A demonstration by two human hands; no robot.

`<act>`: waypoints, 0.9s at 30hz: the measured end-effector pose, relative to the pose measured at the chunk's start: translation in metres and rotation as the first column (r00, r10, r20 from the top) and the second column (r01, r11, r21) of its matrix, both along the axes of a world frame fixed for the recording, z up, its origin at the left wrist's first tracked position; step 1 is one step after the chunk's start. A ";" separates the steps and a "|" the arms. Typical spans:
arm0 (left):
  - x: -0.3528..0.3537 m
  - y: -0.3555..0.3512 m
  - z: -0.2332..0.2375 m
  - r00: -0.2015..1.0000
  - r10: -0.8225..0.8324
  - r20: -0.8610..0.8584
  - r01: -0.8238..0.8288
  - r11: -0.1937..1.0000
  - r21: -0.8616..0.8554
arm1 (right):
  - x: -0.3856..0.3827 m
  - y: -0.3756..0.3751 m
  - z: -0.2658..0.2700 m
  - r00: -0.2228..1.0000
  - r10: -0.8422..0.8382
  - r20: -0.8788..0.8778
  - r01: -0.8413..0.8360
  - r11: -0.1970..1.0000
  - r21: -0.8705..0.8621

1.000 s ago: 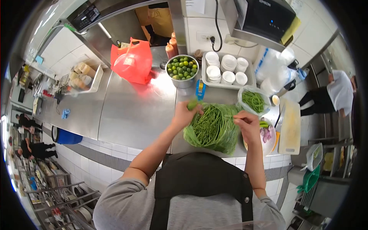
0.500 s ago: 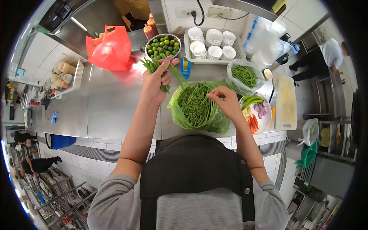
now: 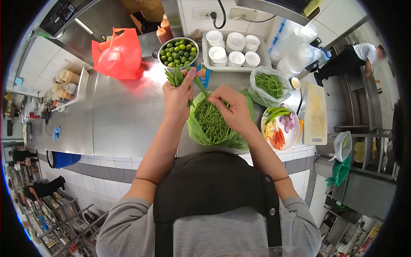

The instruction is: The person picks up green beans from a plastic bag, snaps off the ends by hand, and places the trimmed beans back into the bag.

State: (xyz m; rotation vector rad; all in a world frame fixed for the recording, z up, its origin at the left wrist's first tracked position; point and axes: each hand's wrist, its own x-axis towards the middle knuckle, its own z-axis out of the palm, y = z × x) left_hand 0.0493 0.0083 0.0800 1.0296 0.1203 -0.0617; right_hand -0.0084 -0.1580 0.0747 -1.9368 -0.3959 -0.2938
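Note:
My left hand (image 3: 179, 93) is closed round a bunch of green beans (image 3: 174, 78), raised over the steel counter. One bean (image 3: 201, 87) slants from its fingertips toward my right hand (image 3: 230, 106), whose thumb and forefinger pinch the bean's lower end. Beneath both hands, a green plastic bag (image 3: 198, 136) stands open, full of cut green pieces (image 3: 212, 122). To its right, a clear bag (image 3: 270, 87) holds long green beans. Beside that lies a white plate (image 3: 293, 137) with green chillies, onion, red slices and yellowish pieces.
Behind are a bowl of limes (image 3: 178, 52), sauce bottles, blue tape dispenser, and a tray (image 3: 237, 68) of stacked white dishes. A red bag (image 3: 117, 55) stands back left; a cutting board (image 3: 315, 113) lies right. People are visible at far right and far left.
My right hand has moved left and up, from above the green bag's right part to the bean's end. My left hand has shifted slightly right and still holds the bunch.

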 end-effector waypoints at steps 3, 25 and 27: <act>0.006 0.002 -0.009 0.999 0.028 -0.031 -0.029 0.999 -0.025 | -0.005 -0.005 -0.003 0.998 0.068 -0.001 -0.068 0.997 0.025; 0.005 0.001 -0.026 0.994 0.038 -0.101 -0.047 0.996 -0.082 | -0.009 0.003 -0.023 0.995 0.091 -0.049 -0.074 0.959 0.274; 0.008 0.007 -0.030 0.989 0.038 -0.145 -0.053 0.993 -0.101 | -0.007 -0.016 -0.029 0.955 0.107 -0.275 -0.017 0.950 0.310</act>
